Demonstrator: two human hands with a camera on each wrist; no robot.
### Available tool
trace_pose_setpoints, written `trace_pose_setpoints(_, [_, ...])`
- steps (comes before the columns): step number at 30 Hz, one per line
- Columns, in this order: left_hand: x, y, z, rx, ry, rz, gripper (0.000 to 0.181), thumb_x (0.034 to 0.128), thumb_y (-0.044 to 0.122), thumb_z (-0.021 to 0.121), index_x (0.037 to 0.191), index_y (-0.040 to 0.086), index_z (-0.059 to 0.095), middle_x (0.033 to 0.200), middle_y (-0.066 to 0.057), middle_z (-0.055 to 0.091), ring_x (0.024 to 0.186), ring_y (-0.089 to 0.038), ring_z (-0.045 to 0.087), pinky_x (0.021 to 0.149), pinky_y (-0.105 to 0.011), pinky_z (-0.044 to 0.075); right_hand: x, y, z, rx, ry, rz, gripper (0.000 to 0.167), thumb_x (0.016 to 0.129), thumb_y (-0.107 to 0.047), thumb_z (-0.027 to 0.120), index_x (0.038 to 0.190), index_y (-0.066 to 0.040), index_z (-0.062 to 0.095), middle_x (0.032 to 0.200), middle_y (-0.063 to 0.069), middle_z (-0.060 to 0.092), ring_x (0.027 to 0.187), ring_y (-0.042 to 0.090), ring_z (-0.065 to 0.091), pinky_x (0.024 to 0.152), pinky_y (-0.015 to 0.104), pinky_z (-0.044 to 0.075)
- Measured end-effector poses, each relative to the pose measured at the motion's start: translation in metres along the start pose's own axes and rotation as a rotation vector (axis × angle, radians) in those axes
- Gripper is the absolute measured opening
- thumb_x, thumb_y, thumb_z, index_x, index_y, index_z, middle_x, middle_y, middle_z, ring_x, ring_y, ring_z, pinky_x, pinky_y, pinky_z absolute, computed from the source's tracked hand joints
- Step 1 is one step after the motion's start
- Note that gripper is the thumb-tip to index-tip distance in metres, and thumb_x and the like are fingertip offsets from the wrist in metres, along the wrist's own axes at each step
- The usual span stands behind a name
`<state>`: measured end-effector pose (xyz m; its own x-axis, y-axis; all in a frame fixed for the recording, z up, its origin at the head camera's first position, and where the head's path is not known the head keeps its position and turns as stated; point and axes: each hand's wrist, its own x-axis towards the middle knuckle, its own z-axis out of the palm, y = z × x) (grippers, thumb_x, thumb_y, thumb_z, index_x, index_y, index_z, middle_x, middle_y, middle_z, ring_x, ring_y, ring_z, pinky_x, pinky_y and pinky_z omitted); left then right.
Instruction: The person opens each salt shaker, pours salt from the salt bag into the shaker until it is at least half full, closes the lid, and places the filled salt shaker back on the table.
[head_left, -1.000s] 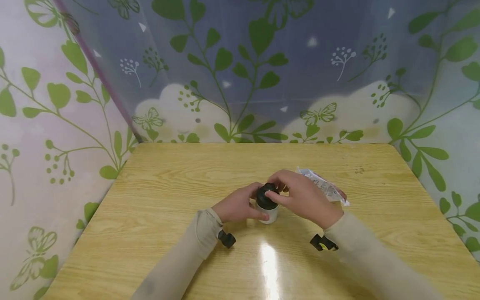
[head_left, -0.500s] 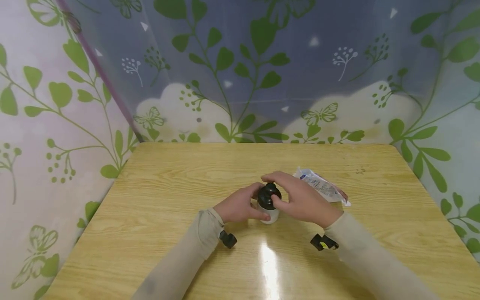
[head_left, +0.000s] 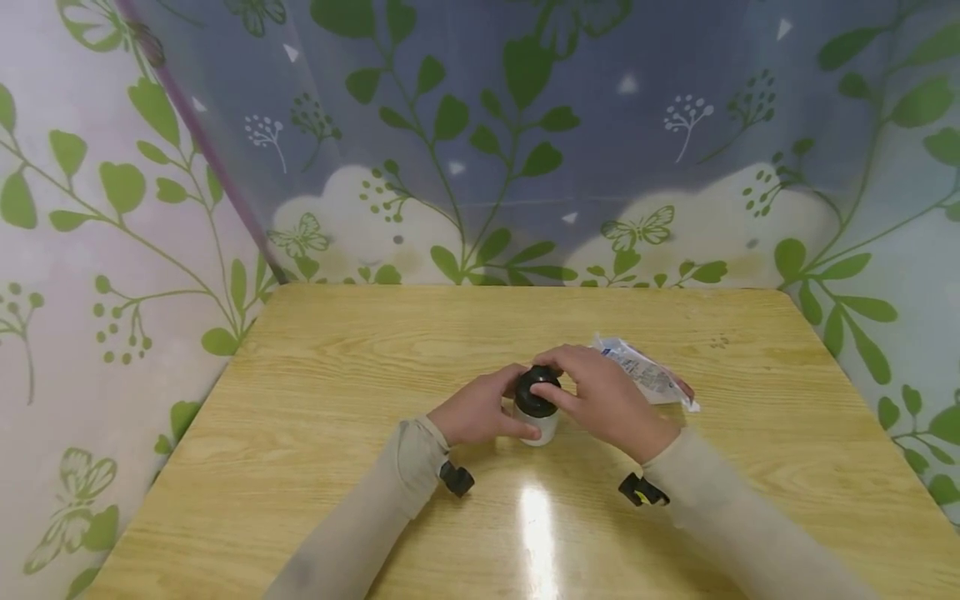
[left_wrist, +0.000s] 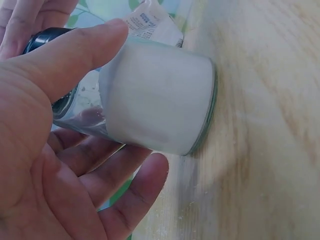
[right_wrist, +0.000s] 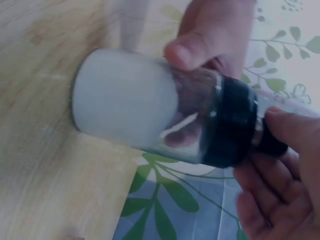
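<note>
A clear glass jar point(left_wrist: 160, 95), part filled with something white, stands upright on the table. Its black lid point(right_wrist: 231, 122) has a small knob point(right_wrist: 271, 142) on top. My left hand point(head_left: 480, 410) grips the jar from the left, thumb on the near side and fingers round the far side. From the right, my right hand point(head_left: 600, 398) pinches the knob between thumb and fingers. In the right wrist view, the thumb of my right hand point(right_wrist: 295, 165) lies on the knob with the fingers curled on its other side.
Behind my right hand lies a white printed packet point(head_left: 648, 375), partly hidden by that hand. The wooden table point(head_left: 337, 350) ends at a leaf-patterned backdrop point(head_left: 480, 167), which also rises on the left and right.
Half a second ago my right fingers were spread off the knob; now they close on it again, much as one second ago. My left hand and the jar stay in place.
</note>
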<state>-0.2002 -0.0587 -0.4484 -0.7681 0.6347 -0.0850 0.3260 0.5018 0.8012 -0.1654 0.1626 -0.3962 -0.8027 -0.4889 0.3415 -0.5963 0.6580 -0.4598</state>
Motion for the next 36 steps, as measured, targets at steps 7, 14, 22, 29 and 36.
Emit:
trace_pose_setpoints(7, [-0.002,0.003,0.003,0.008,0.037,-0.007,0.072,0.0843,0.042,0.087,0.144,0.022,0.052,0.135,0.006,0.065,0.128,-0.014,0.059,0.11,-0.043,0.046,0.003,-0.009,0.006,-0.059,0.08,0.062,0.023,0.091,-0.028,0.082,0.101,-0.014,0.067,0.091,-0.003,0.07,0.081,0.012,0.066,0.071,0.034,0.054])
trace_pose_setpoints(14, [-0.005,0.003,0.006,-0.014,0.058,-0.029,0.071,0.0847,0.039,0.087,0.145,0.025,0.052,0.136,0.008,0.063,0.129,-0.016,0.059,0.11,-0.045,0.046,0.001,-0.018,0.01,-0.165,0.143,0.078,0.026,0.091,-0.03,0.082,0.093,-0.011,0.064,0.076,-0.004,0.064,0.064,0.008,0.054,0.059,0.028,0.046])
trace_pose_setpoints(22, [-0.005,0.006,0.007,0.002,0.06,-0.035,0.072,0.0837,0.04,0.088,0.144,0.025,0.052,0.136,0.007,0.064,0.129,-0.016,0.059,0.11,-0.044,0.046,-0.007,-0.008,0.017,-0.007,0.05,0.11,0.038,0.096,-0.032,0.075,0.12,-0.007,0.06,0.115,0.006,0.062,0.098,0.02,0.06,0.081,0.038,0.055])
trace_pose_setpoints(29, [-0.002,0.005,0.008,-0.004,0.042,-0.022,0.074,0.0825,0.039,0.089,0.145,0.025,0.052,0.135,0.008,0.065,0.127,-0.014,0.06,0.111,-0.046,0.044,-0.014,0.004,0.013,0.123,-0.068,0.103,0.062,0.094,-0.031,0.079,0.143,-0.009,0.049,0.135,0.009,0.064,0.12,0.028,0.065,0.096,0.049,0.055])
trace_pose_setpoints(36, [-0.008,0.001,0.011,-0.042,0.091,-0.01,0.067,0.082,0.037,0.09,0.14,0.029,0.056,0.13,0.012,0.067,0.119,-0.012,0.064,0.102,-0.041,0.051,-0.015,-0.006,0.028,0.061,0.035,0.097,0.058,0.091,-0.028,0.082,0.135,-0.002,0.054,0.123,0.012,0.069,0.11,0.026,0.069,0.09,0.044,0.057])
